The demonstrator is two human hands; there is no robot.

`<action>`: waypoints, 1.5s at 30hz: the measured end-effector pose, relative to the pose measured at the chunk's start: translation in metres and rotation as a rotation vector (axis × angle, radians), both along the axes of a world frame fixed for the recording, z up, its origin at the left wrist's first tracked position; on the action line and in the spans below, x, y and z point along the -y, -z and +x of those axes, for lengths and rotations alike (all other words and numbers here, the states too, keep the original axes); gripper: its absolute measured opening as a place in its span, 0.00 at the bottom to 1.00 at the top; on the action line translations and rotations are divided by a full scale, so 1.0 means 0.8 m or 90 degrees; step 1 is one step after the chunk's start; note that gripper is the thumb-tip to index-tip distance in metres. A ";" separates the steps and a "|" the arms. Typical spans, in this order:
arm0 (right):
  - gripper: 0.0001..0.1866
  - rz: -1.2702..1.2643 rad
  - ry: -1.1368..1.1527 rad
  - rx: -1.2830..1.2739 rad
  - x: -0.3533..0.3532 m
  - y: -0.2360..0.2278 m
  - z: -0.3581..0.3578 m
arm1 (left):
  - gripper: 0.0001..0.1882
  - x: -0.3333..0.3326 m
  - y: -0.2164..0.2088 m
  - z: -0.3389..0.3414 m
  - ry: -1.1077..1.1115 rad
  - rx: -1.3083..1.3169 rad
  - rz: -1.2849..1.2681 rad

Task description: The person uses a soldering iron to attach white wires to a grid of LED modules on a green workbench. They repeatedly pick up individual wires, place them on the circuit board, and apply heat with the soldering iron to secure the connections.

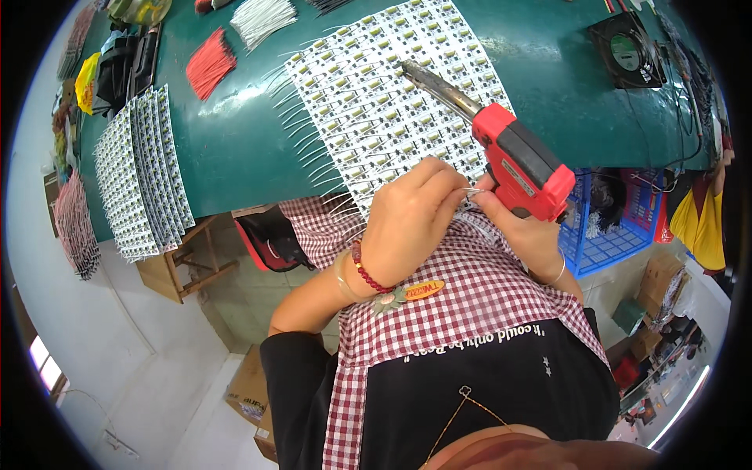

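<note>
My left hand (411, 215) is closed, pinching a thin white wire (472, 190) at the near edge of a large white panel of small circuit boards (368, 102) on the green table. My right hand (523, 231) grips a red soldering gun (521, 166) whose metal barrel (439, 84) lies across the panel, pointing away from me. The two hands touch at the wire. Many thin wires stick out from the panel's left edge. A red bead bracelet (366, 274) is on my left wrist.
A stack of more circuit panels (141, 176) lies at the table's left end. Bundles of red wires (210, 63) and white wires (262, 19) lie beyond. A small black fan (625, 51) stands at the right. A blue basket (607, 231) and cardboard boxes are below the table.
</note>
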State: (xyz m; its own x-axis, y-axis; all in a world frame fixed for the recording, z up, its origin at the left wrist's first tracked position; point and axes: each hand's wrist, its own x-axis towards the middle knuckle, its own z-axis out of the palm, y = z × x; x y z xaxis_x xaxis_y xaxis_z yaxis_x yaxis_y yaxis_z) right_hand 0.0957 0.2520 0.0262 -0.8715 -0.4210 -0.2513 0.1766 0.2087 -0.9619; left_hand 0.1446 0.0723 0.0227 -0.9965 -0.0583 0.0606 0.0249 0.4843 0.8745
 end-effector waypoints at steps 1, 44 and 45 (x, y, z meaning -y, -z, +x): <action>0.11 -0.006 0.002 0.000 0.000 0.000 0.000 | 0.04 0.000 0.002 -0.001 -0.001 -0.018 0.003; 0.08 -0.078 0.070 0.158 -0.049 0.038 0.025 | 0.16 0.108 0.069 -0.067 0.107 -0.275 -0.377; 0.08 -0.080 0.074 0.162 -0.049 0.038 0.026 | 0.16 0.108 0.068 -0.068 0.111 -0.276 -0.381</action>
State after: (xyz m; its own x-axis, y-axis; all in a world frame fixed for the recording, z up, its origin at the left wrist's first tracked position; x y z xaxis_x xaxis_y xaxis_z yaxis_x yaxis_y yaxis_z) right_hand 0.1165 0.2915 -0.0039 -0.8317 -0.3637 -0.4195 0.4303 0.0554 -0.9010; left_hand 0.0905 -0.0140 -0.0314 -0.8680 0.2638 0.4206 0.4260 0.8309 0.3580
